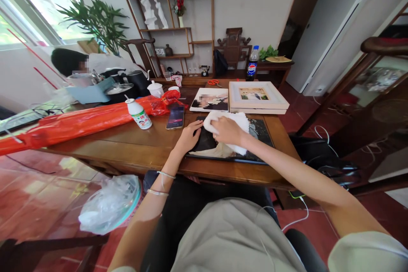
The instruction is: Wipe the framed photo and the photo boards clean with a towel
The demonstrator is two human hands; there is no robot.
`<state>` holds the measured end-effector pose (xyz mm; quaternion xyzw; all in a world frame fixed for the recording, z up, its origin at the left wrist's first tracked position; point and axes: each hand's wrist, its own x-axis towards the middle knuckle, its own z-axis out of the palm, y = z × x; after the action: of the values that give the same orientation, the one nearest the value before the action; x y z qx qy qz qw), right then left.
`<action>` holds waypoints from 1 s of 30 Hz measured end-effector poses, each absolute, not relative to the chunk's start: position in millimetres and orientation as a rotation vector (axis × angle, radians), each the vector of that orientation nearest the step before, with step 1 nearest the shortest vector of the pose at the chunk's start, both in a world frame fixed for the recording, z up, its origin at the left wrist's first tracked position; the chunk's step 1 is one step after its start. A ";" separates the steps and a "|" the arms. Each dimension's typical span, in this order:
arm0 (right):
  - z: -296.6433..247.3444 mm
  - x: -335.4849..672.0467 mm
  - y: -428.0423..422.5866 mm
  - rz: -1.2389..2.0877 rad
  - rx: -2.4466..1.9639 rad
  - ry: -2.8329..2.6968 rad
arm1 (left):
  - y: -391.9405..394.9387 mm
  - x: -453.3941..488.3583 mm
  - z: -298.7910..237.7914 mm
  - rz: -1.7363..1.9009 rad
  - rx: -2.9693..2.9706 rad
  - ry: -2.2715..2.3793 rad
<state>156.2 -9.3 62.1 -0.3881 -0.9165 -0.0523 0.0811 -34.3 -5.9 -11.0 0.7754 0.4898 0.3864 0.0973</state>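
Observation:
A dark glossy photo panel (258,134) lies flat on the wooden table (137,144) in front of me. My right hand (228,131) presses a white cloth (240,121) down on the panel, fingers curled over the cloth. At the panel's left edge rests my left hand (188,135), fingers stretched flat on it. Just beyond the panel lie an unframed photo print (210,100) and a white picture frame (257,97).
A phone (175,118) and a small white bottle (139,114) stand left of the panel, beside long red plastic wrapping (70,125). Kettles, cups, scissors (213,82) and a cola bottle (253,66) sit farther back. A bin with a plastic bag (110,204) stands on the floor at left.

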 end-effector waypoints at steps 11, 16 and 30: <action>66.7 121.5 51.8 0.030 -1.098 -2.706 | -4.8 -36.8 -11.1 1.110 2.304 1.477; 62.2 164.6 45.1 0.009 -1.165 -2.703 | -7.3 -34.6 -9.2 1.114 2.286 1.485; 62.9 239.2 27.3 -0.030 -1.424 -2.642 | -5.3 -35.4 -13.3 1.155 2.286 1.480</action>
<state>239.2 27.3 62.9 -0.4734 -0.8780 -0.0101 0.0701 -35.4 -5.3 -13.3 0.7695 0.4982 0.3889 0.0918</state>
